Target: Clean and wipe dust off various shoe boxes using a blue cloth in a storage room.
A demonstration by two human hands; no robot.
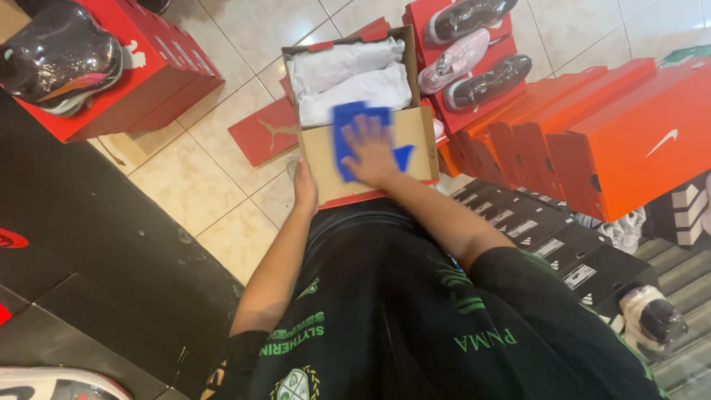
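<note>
The right hand (370,152) presses flat, open, a blue cloth (348,137) on the open shoe box (422,141), wiping its flap; the left hand (304,185) grips the near left edge. Next, I think, the wiping needs steady support.

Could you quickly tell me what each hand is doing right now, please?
Left hand: grips the side of the open shoe box.
Right hand: open, pressed flat on a blue cloth.

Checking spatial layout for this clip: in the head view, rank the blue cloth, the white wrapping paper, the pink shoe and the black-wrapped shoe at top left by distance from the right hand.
From the right hand:
1. Blue cloth, under the palm.
2. White wrapping paper, inside the box beyond.
3. Pink shoe, upper right.
4. Black-wrapped shoe, far left on a red box.
</note>
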